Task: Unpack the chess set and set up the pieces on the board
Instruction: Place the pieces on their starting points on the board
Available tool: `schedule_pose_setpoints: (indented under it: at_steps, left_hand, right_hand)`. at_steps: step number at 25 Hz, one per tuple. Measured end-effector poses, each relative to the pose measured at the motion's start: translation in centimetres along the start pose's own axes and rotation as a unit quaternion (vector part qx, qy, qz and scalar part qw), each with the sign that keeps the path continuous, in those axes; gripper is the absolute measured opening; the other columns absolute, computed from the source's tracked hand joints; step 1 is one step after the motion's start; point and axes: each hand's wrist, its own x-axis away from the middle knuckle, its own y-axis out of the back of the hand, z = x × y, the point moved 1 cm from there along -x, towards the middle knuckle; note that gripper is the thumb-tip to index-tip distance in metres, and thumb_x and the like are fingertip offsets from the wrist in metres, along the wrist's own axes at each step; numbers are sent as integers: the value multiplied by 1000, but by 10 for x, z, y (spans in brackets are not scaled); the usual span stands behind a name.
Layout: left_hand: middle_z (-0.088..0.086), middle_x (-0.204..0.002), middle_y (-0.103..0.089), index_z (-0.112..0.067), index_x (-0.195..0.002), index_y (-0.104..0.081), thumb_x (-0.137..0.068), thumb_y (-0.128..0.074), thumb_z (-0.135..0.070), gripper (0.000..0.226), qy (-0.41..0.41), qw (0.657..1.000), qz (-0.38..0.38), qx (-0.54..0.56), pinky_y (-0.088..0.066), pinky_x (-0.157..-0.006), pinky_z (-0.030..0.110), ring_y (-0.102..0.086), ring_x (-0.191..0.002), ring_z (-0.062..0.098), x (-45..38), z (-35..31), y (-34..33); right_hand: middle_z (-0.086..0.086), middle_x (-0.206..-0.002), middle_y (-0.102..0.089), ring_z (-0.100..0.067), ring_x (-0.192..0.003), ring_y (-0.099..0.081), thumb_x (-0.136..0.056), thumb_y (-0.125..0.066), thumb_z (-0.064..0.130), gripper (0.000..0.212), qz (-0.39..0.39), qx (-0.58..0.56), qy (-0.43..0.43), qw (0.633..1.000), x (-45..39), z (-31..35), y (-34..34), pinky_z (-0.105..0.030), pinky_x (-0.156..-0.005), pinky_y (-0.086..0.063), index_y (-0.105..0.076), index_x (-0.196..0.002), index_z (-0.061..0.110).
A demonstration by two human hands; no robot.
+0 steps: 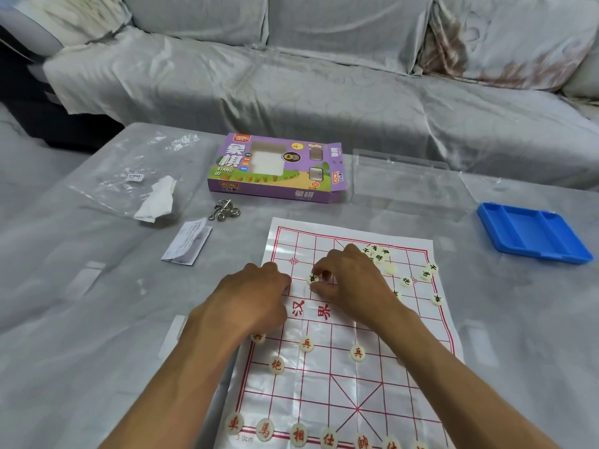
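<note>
Nearest the viewer, a row of pale round pieces with red characters (pixel 264 429) lines the bottom edge of the paper board (pixel 327 377), the rightmost ones cut off by the frame and hidden under the right forearm. More red pieces sit higher up, one partly covered by the left wrist. Left hand (pixel 251 299) lies knuckles-up on the board's left edge, fingers curled under; whether it holds anything cannot be told. Right hand (pixel 351 280) pinches a black-lettered piece (pixel 312 279) between thumb and fingertips, low over the board's far half. Other black-lettered pieces (pixel 377 254) lie in a loose cluster behind that hand, partly hidden by it.

Beyond the board lies a purple box (pixel 275 166), end flap open, contents not visible. A clear plastic tray (pixel 402 179) and a blue tray (pixel 531 233) sit at right.
</note>
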Motion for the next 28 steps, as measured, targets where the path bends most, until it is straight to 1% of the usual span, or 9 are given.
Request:
schedule_pose_setpoints:
  at_steps: [4, 8, 10, 13, 15, 19, 22, 25, 28]
  left_hand:
    - [-4, -122, -48, -26, -124, -52, -88, -47, -20, 37, -2, 1000, -2, 5, -43, -73, 32, -47, -108, 20, 1, 1, 1]
    - [-7, -119, -48, -27, -120, -53, -87, -46, -19, 34, -1, 1000, -6, 17, -46, -78, 33, -47, -107, 18, 0, 1, 1]
    - [-8, -119, -47, -28, -119, -52, -87, -46, -18, 34, -2, 1000, -4, 23, -46, -79, 33, -46, -106, 17, 0, 3, 1]
    - [-11, -121, -46, -30, -122, -51, -88, -47, -20, 36, -3, 999, 4, 35, -46, -82, 33, -45, -107, 16, -1, 5, 1]
    - [-11, -123, -46, -31, -123, -50, -89, -47, -20, 35, -4, 999, 5, 40, -46, -85, 34, -45, -108, 15, 0, 4, 2]
    - [-12, -132, -45, -29, -129, -43, -90, -46, -19, 40, 1, 999, 2, 48, -45, -91, 36, -45, -113, 17, 3, 4, 5]
    - [-11, -127, -48, -27, -123, -45, -90, -46, -18, 34, 10, 998, 8, 58, -46, -87, 34, -49, -107, 16, 3, 5, 5]
    - [-7, -115, -48, -21, -107, -50, -88, -45, -16, 20, 7, 999, 19, 43, -42, -74, 30, -52, -93, 16, 1, 4, 3]
    - [-6, -117, -42, -19, -107, -52, -90, -43, -15, 20, 5, 999, 28, 37, -35, -67, 27, -50, -87, 16, 2, 3, 6]
  right_hand:
    - [10, -105, -65, -11, -99, -46, -89, -65, 38, 33, -12, -37, 3, 999, 3, -1, 3, -26, -79, -38, -63, -120, 28]
    - [11, -98, -66, -14, -98, -54, -89, -62, 26, 27, -141, -81, -144, 976, 3, -57, 30, -28, -80, -41, -62, -116, 28]
    - [13, -98, -66, -17, -95, -59, -89, -59, 20, 28, -105, -69, -194, 973, 6, -91, 38, -31, -81, -46, -63, -114, 30]
    - [13, -107, -64, -17, -97, -57, -91, -58, 20, 29, -13, -44, -155, 987, 9, -109, 34, -33, -82, -48, -66, -116, 31]
    - [12, -110, -63, -15, -98, -52, -92, -58, 21, 26, -13, -14, -133, 991, 8, -113, 32, -33, -81, -47, -68, -114, 30]
    - [9, -102, -65, -16, -99, -52, -89, -61, 30, 18, -28, 18, -151, 988, 2, -117, 33, -33, -79, -45, -70, -105, 26]
    - [9, -97, -66, -16, -95, -52, -88, -62, 34, 19, -28, 26, -163, 986, 1, -120, 35, -31, -75, -42, -68, -105, 27]
    - [12, -96, -63, -15, -92, -53, -87, -62, 25, 23, -13, -6, -133, 991, 5, -124, 36, -30, -76, -43, -68, -108, 32]
    - [13, -92, -62, -15, -91, -55, -87, -65, 27, 16, -10, -3, -129, 992, 2, -128, 33, -29, -75, -43, -69, -102, 29]
